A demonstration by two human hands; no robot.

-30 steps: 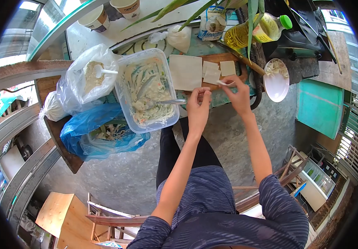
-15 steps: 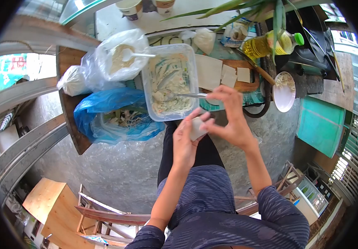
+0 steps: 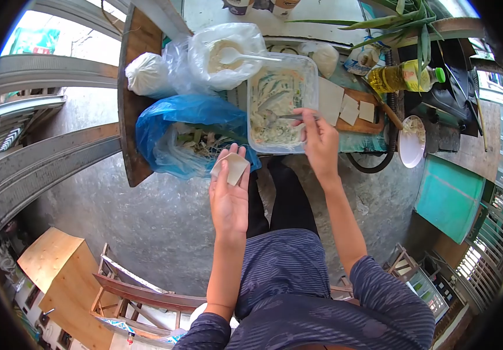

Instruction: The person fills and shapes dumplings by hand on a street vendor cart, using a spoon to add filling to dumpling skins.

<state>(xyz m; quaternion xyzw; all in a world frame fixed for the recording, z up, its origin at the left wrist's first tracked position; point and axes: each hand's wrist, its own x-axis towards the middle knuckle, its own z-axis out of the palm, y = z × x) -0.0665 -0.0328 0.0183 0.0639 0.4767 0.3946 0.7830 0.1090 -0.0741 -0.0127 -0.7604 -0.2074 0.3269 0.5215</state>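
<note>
My left hand [image 3: 230, 198] is palm up, with a pale square dough wrapper [image 3: 237, 169] lying across its fingers and the thumb resting on the wrapper's edge. In my right hand [image 3: 321, 143] is the handle of a metal spoon [image 3: 286, 116], and its bowl end dips into a creamy filling flecked with green [image 3: 277, 135]. That filling lies in a clear rectangular plastic tub [image 3: 250, 137]. More wrappers [image 3: 349, 109] lie right of the tub, some on a wooden board [image 3: 374, 125] and a larger stack [image 3: 328, 99] beside it.
A blue plastic bag [image 3: 158, 137] with vegetable scraps sits left of the tub. Behind it, an open clear bag [image 3: 204, 44] holds pale powder and a white plastic spoon [image 3: 257, 57]. At right are an oil bottle [image 3: 400, 77] and a white bowl [image 3: 410, 150].
My left hand has moved left, away from my right, and opened palm up under the wrapper. My right hand has gone from the wrapper to the spoon. The camera view has shifted.
</note>
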